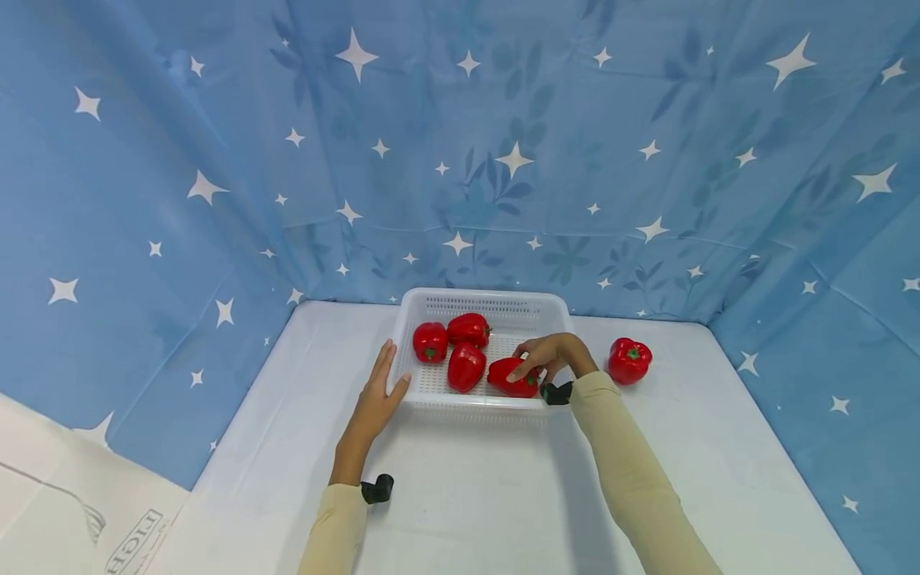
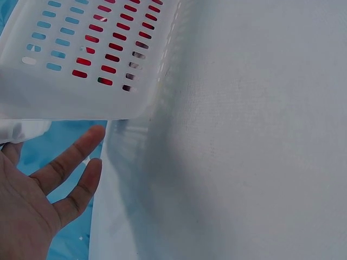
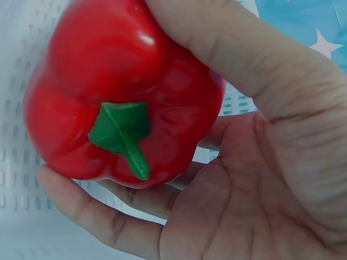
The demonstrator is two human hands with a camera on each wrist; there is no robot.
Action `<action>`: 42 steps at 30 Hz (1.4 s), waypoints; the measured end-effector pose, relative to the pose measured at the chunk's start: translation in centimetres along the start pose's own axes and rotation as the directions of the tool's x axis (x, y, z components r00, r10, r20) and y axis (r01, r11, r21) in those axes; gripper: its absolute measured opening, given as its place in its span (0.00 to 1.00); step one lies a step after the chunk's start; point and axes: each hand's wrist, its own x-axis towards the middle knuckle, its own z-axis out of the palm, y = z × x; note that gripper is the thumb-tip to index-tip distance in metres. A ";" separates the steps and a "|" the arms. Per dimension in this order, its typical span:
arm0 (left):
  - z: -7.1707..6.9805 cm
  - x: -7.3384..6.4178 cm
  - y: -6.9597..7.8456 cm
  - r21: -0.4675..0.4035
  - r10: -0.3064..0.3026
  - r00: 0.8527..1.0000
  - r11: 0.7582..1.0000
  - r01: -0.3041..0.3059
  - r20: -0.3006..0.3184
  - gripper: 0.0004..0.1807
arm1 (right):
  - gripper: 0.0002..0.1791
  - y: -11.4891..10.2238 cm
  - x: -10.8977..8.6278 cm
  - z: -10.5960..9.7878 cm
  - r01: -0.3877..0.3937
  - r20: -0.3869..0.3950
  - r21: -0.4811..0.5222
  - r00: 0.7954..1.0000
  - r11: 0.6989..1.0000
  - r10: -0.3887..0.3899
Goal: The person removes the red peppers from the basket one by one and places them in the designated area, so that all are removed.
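Note:
A white perforated plastic basket (image 1: 489,402) stands on the table with several red bell peppers in it. Inside its right part, my right hand (image 1: 549,354) grips a bell pepper (image 1: 512,378), thumb on one side and fingers round the other. The right wrist view shows this pepper (image 3: 124,92) close up, its green stem facing the camera. My left hand (image 1: 374,399) touches the basket's left side with its fingers extended; in the left wrist view the fingers (image 2: 68,162) are spread beside the basket wall (image 2: 81,97). Another bell pepper (image 1: 629,361) lies on the table right of the basket.
The basket holds a bell pepper (image 1: 430,343) at the left, one (image 1: 469,329) at the back and one (image 1: 466,368) in the middle. A white cloth covers the table (image 1: 474,495). Blue star-patterned curtains (image 1: 460,160) hang behind and at both sides.

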 end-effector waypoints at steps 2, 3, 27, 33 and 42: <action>0.0 0.0 0.0 0.002 -0.008 1.000 1.000 0.008 0.002 0.38 | 0.46 0.1 0.0 0.0 0.005 0.000 0.004 1.000 1.000 -0.005; 0.0 0.0 -0.1 0.004 -0.010 1.000 1.000 0.010 0.004 0.38 | 0.46 0.2 0.0 0.0 0.008 0.000 0.004 1.000 1.000 -0.008; -0.3 0.0 -0.2 0.012 -0.019 1.000 1.000 0.019 0.008 0.39 | 0.43 0.6 -2.4 -0.8 0.265 -0.146 0.016 0.954 0.964 -0.260; -0.2 0.0 -0.1 0.018 -0.006 1.000 1.000 0.006 0.009 0.39 | 0.44 1.0 -3.3 -0.7 0.353 -0.225 0.006 0.912 0.936 -0.343; 0.0 0.0 0.0 0.003 -0.008 1.000 1.000 0.008 0.009 0.38 | 0.45 2.5 -4.3 -0.9 0.460 -0.355 0.022 0.833 0.888 -0.423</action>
